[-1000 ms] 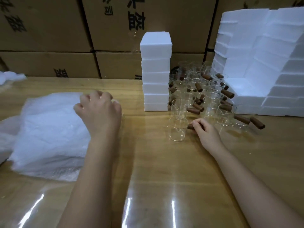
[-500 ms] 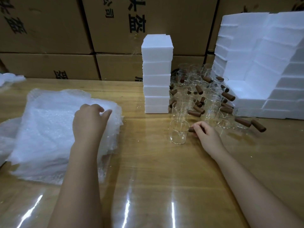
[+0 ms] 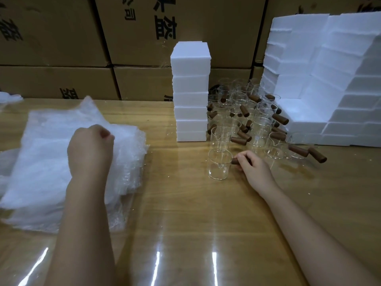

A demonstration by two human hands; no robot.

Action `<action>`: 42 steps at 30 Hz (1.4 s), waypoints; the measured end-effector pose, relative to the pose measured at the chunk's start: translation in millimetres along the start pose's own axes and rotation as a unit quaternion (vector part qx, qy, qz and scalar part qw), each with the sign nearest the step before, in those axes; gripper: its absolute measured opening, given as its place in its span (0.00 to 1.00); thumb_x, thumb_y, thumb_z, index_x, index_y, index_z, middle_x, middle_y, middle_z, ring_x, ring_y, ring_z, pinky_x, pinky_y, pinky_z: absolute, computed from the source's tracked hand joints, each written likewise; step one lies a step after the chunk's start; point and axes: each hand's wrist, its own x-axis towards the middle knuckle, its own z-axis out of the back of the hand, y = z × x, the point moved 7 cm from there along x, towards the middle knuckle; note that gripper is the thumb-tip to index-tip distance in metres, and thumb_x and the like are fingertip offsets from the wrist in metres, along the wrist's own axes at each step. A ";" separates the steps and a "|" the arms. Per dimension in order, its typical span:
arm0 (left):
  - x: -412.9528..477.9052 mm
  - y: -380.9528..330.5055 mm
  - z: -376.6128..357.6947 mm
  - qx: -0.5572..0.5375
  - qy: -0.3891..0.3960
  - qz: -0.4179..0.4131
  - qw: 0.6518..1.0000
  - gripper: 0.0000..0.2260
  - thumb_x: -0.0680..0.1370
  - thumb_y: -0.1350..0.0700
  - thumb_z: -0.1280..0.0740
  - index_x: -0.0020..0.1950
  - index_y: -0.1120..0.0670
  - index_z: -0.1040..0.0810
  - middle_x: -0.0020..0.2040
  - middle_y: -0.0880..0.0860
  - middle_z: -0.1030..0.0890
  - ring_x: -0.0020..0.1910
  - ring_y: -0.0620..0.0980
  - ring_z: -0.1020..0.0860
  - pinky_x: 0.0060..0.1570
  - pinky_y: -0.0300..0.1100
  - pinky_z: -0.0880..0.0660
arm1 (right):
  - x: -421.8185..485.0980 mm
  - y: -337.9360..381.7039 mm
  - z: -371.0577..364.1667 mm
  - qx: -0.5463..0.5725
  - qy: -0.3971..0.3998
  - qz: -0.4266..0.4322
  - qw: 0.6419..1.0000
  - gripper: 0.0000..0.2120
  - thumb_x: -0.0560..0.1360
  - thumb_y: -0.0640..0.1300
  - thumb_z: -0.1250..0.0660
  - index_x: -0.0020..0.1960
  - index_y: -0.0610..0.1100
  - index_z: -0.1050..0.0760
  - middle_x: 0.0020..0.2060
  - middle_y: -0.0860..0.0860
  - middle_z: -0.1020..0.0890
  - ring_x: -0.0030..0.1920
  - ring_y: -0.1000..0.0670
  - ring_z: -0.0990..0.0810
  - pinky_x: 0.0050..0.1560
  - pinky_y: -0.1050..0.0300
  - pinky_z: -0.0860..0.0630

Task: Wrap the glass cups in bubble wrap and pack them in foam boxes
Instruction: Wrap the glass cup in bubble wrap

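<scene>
1. Two grips are seen: the left grip (image 3: 90, 149), fingers curled, is set on the bubble wrap pile (image 3: 47, 172) at the near left of the counter (image 3: 185, 207), and a top sheet (image 3: 88, 109) is pinched in it, its far edge lifted.
2. The right grip (image 3: 254, 168) is curled round the brown handle (image 3: 235, 161) of the nearest glass cup (image 3: 219, 168), which stands upright on the counter near the middle.
3. More glass cups (image 3: 247, 112) are clustered behind it, between a narrow stack of foam boxes (image 3: 190, 93) and a larger stack (image 3: 329, 79) on the right.
4. Along the far side, cardboard cartons (image 3: 134, 48) are stacked.
</scene>
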 end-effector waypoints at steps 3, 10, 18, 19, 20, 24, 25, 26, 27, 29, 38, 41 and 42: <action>-8.0 -44.1 2.7 -0.111 0.041 -0.101 0.988 0.05 0.78 0.54 0.34 0.47 0.52 0.20 0.50 0.53 0.20 0.46 0.51 0.23 0.40 0.41 0.30 | 1.5 1.8 1.2 -0.020 -0.028 0.009 0.999 0.06 0.79 0.48 0.39 0.49 0.48 0.24 0.49 0.49 0.19 0.51 0.45 0.21 0.50 0.53 0.25; -70.9 -120.0 -7.4 -0.446 0.413 -0.141 0.781 0.04 0.76 0.57 0.35 0.43 0.56 0.24 0.50 0.64 0.20 0.50 0.59 0.20 0.51 0.50 0.21 | -11.2 92.9 34.2 0.029 -0.012 0.182 0.983 0.28 0.74 0.56 0.32 0.70 0.61 0.38 0.67 0.65 0.35 0.63 0.70 0.36 0.56 0.75 0.37; -62.3 -111.8 -24.3 -0.429 0.393 -0.117 0.805 0.08 0.73 0.47 0.35 0.38 0.49 0.21 0.39 0.47 0.22 0.40 0.46 0.23 0.41 0.36 0.30 | -20.3 114.4 56.7 0.158 0.234 0.174 0.943 0.08 0.66 0.54 0.26 0.44 0.54 0.17 0.40 0.54 0.15 0.44 0.57 0.17 0.46 0.67 0.24; -60.0 -106.9 -35.5 -0.436 0.396 -0.074 0.805 0.11 0.72 0.43 0.35 0.40 0.48 0.18 0.41 0.46 0.19 0.45 0.46 0.20 0.44 0.37 0.28 | -15.3 109.7 59.7 0.175 0.206 0.160 0.949 0.08 0.65 0.55 0.25 0.42 0.53 0.17 0.38 0.54 0.16 0.42 0.57 0.18 0.44 0.67 0.24; -61.7 -103.7 -48.6 -0.469 0.426 -0.023 0.773 0.16 0.71 0.39 0.36 0.42 0.48 0.16 0.45 0.47 0.16 0.49 0.48 0.18 0.44 0.38 0.25 | -8.4 103.2 62.7 0.199 0.175 0.142 0.954 0.09 0.65 0.55 0.26 0.42 0.52 0.17 0.38 0.54 0.16 0.41 0.57 0.18 0.43 0.66 0.23; -74.7 -104.2 -71.0 -0.564 0.509 0.048 0.648 0.27 0.72 0.30 0.42 0.54 0.47 0.15 0.56 0.52 0.17 0.56 0.51 0.19 0.45 0.40 0.21 | 6.4 84.5 66.4 0.225 0.096 0.088 0.966 0.04 0.75 0.40 0.33 0.45 0.47 0.22 0.37 0.54 0.15 0.40 0.57 0.17 0.40 0.66 0.23; -72.9 -104.0 -71.8 -0.569 0.493 0.041 0.657 0.26 0.71 0.31 0.39 0.55 0.48 0.16 0.57 0.53 0.17 0.56 0.52 0.19 0.44 0.42 0.20 | 5.9 84.7 66.3 0.220 0.087 0.084 0.968 0.05 0.76 0.37 0.34 0.46 0.46 0.24 0.36 0.54 0.15 0.38 0.57 0.17 0.39 0.65 0.23; -69.2 -103.4 -72.4 -0.575 0.465 0.030 0.672 0.25 0.70 0.33 0.34 0.56 0.50 0.17 0.57 0.53 0.17 0.55 0.53 0.18 0.43 0.43 0.20 | 5.5 85.2 67.1 0.223 0.078 0.080 0.968 0.06 0.76 0.36 0.35 0.46 0.46 0.25 0.37 0.54 0.15 0.38 0.57 0.17 0.39 0.64 0.22; -64.9 -103.0 -71.8 -0.578 0.430 0.018 0.693 0.22 0.71 0.37 0.30 0.56 0.52 0.18 0.55 0.54 0.16 0.52 0.53 0.17 0.41 0.44 0.20 | 4.6 85.3 68.1 0.233 0.079 0.072 0.967 0.05 0.75 0.37 0.34 0.48 0.46 0.26 0.39 0.53 0.14 0.39 0.56 0.17 0.40 0.62 0.22; -57.9 -100.6 -70.6 -0.564 0.365 -0.002 0.741 0.12 0.75 0.50 0.31 0.54 0.55 0.19 0.48 0.54 0.15 0.45 0.51 0.16 0.37 0.42 0.20 | 2.3 83.8 65.5 0.255 0.124 0.044 0.958 0.12 0.72 0.45 0.30 0.54 0.45 0.26 0.46 0.51 0.15 0.47 0.52 0.16 0.46 0.55 0.21; -57.8 -103.1 -63.3 -0.491 0.350 -0.055 0.795 0.08 0.72 0.49 0.33 0.46 0.46 0.14 0.40 0.49 0.18 0.29 0.43 0.23 0.30 0.35 0.25 | 1.1 85.0 60.0 0.307 0.146 -0.003 0.940 0.22 0.62 0.44 0.25 0.55 0.49 0.22 0.42 0.52 0.15 0.42 0.54 0.17 0.40 0.61 0.21; -52.3 -98.0 -62.6 -0.491 0.324 -0.046 0.807 0.08 0.75 0.50 0.34 0.44 0.44 0.14 0.39 0.52 0.20 0.34 0.47 0.24 0.36 0.39 0.25 | 1.1 92.1 72.3 0.205 0.034 0.064 0.976 0.11 0.68 0.43 0.26 0.48 0.52 0.21 0.29 0.57 0.20 0.30 0.59 0.23 0.34 0.64 0.25; -52.8 -97.8 -62.2 -0.492 0.332 -0.046 0.803 0.08 0.74 0.49 0.34 0.45 0.44 0.14 0.42 0.56 0.21 0.38 0.52 0.24 0.41 0.45 0.26 | 1.4 92.5 75.8 0.170 0.005 0.083 0.982 0.07 0.70 0.43 0.27 0.45 0.52 0.21 0.29 0.56 0.20 0.29 0.58 0.25 0.31 0.65 0.27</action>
